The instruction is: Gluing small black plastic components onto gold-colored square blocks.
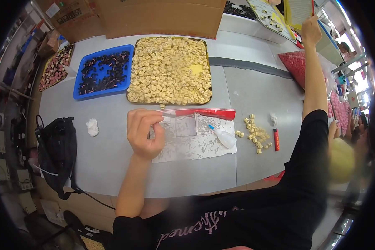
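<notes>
My left hand (145,132) is raised over a glue-marked white sheet (179,154), its thumb and fingers pinched; whatever they hold, if anything, is too small to make out. Reaching to the far right, my right hand (311,31) grips the edge of a yellow tray (298,14). On the sheet lies a squeeze glue bottle (226,138) with a blue tip, beside a small clear square piece (186,126). A red strip (208,113) runs along the sheet's far edge. Small cream-yellow pieces (256,133) are scattered to its right.
A large tray of cream-yellow pieces (166,68) sits beyond the sheet, next to a blue tray (80,89) of black pieces. Cardboard boxes (162,18) stand behind. A black bag (59,150), crumpled tissue (92,127) and red tube (276,139) lie on the table.
</notes>
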Demonstrator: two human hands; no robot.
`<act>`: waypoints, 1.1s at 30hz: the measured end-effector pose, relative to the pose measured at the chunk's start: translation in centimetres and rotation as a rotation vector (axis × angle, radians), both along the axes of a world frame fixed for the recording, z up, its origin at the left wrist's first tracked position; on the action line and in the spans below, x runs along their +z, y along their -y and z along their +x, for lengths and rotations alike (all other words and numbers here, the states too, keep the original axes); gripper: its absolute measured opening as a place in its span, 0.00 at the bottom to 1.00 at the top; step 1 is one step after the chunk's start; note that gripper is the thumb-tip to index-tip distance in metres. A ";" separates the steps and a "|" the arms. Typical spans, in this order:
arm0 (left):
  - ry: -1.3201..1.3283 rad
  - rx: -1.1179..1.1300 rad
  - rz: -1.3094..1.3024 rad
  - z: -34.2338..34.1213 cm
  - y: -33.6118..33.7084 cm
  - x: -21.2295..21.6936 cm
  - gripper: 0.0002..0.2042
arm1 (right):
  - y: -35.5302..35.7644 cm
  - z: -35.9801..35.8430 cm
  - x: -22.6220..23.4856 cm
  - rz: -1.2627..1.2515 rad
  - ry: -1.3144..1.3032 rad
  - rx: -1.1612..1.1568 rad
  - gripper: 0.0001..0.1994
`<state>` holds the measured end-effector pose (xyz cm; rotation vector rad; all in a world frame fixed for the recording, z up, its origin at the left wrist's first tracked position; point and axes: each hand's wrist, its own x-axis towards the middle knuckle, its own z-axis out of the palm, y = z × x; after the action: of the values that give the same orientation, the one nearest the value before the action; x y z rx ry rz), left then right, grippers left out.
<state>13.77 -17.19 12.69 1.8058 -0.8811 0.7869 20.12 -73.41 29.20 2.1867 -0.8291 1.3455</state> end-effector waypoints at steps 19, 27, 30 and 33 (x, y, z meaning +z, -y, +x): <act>-0.095 0.042 -0.006 0.0 -0.2 -0.3 0.06 | -5.8 -23.1 -12.1 1.376 0.268 0.670 0.15; -0.077 0.072 -0.031 0.4 -0.4 -1.4 0.05 | -8.5 -17.1 -19.5 1.585 0.112 0.705 0.15; -0.090 0.094 -0.030 0.6 -0.6 -1.3 0.05 | -8.9 -14.9 -20.7 1.589 0.060 0.680 0.16; -0.078 0.120 -0.029 1.1 -1.0 -1.2 0.05 | -9.5 -14.0 -21.0 1.360 -0.161 0.570 0.18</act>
<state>14.86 -16.23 11.54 1.8647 -0.7126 0.7954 6.15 -63.96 8.23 3.7245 -1.3472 0.7705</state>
